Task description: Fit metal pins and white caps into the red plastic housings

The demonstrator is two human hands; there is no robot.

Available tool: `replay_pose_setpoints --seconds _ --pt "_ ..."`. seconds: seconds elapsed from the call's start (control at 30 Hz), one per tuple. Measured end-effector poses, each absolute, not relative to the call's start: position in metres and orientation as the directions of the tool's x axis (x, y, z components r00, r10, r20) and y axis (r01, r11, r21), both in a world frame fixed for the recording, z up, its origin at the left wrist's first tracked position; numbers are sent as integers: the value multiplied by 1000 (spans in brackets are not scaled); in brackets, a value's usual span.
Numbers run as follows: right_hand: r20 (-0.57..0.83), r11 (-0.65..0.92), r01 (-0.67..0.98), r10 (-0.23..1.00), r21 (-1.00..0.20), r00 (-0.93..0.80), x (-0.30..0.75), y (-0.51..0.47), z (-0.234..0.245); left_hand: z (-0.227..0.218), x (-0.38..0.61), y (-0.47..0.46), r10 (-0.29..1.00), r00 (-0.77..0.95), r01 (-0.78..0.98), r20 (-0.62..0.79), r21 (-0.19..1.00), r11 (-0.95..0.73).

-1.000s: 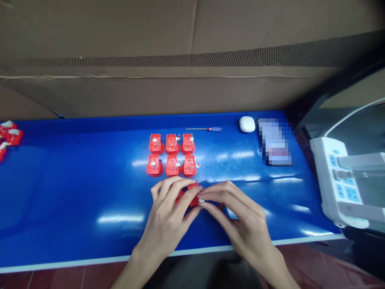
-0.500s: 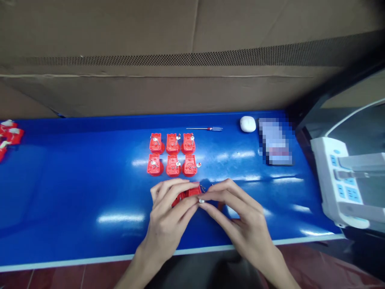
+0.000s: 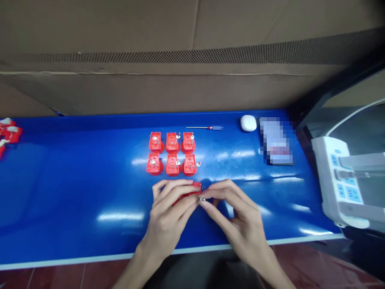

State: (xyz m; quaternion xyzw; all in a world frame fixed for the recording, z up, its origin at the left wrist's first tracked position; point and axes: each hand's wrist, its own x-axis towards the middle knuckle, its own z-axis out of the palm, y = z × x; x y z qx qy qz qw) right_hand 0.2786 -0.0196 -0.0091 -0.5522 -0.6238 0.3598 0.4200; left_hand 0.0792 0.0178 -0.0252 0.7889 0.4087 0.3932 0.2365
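Note:
Near the table's front edge, my left hand (image 3: 170, 212) is closed around a red plastic housing (image 3: 196, 186), hiding most of it. My right hand (image 3: 237, 210) pinches a small pale metallic piece (image 3: 202, 199) between thumb and fingertips, right beside the left fingertips. What exactly this piece is cannot be made out. A thin dark wire or pin (image 3: 203, 187) shows at the housing's right side. Just beyond my hands, several similar red housings (image 3: 173, 164) stand in two rows, each with a small white-and-metal part on it.
A screwdriver (image 3: 215, 127) lies behind the rows. To its right are a white rounded case (image 3: 248, 123) and a blurred-out flat item (image 3: 276, 140). A white power strip (image 3: 333, 180) sits at the right edge. More red and white parts (image 3: 10, 132) lie far left. Cardboard (image 3: 120, 94) walls the back.
My hands stay together over the red housing. My right fingers and the small metallic piece have shifted very slightly, and the left fingers cover the housing a little differently.

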Motion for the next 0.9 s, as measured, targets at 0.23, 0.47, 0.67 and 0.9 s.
replay_pose_setpoints --seconds 0.23,0.47,0.67,0.9 --pt "335 292 449 942 -844 18 273 -17 -2 -23 80 17 821 362 437 440 698 -567" --pt "120 92 268 989 -959 91 276 -14 -1 -23 81 16 824 352 439 444 699 -564" --pt "-23 -35 184 997 -982 72 279 -14 -14 -23 80 16 833 356 451 424 703 -550" --pt "-58 -67 123 995 -990 81 277 -14 -18 -22 80 16 827 366 463 427 687 -560"
